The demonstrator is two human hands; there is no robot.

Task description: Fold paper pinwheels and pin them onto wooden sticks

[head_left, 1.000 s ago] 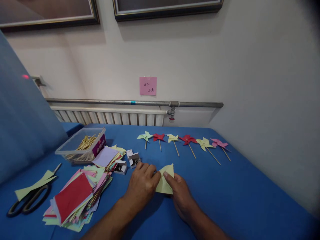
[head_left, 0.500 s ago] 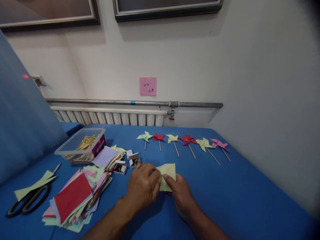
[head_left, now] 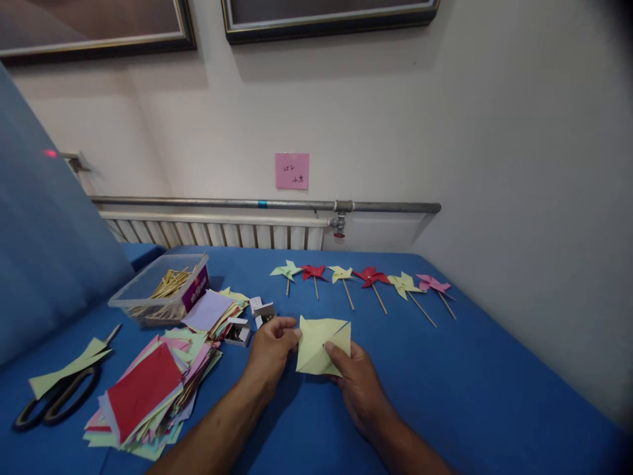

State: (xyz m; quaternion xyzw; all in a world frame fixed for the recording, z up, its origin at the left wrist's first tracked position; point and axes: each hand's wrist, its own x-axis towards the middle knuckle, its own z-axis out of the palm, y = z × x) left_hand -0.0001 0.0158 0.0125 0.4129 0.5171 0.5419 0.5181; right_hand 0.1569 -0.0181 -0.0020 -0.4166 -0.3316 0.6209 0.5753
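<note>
A pale yellow paper square (head_left: pixel 321 343) with diagonal creases and cuts lies on the blue table (head_left: pixel 445 396) between my hands. My left hand (head_left: pixel 270 353) pinches its left corner with thumb and fingers. My right hand (head_left: pixel 359 386) presses a finger on its lower middle and holds its right side. Behind it, several finished paper pinwheels (head_left: pixel 368 280) on wooden sticks lie in a row, green, red, yellow and pink.
Stacks of coloured paper squares (head_left: pixel 148 389) lie at the left, with black scissors (head_left: pixel 54 399) on paper scraps. A clear box of wooden sticks (head_left: pixel 161 287) and small open boxes of pins (head_left: pixel 262 315) sit nearby. A radiator (head_left: pixel 217 231) and wall stand behind.
The folded yellow paper has been opened out into a flat square. My left hand slid left off it to pinch its left corner; my right hand stayed on it.
</note>
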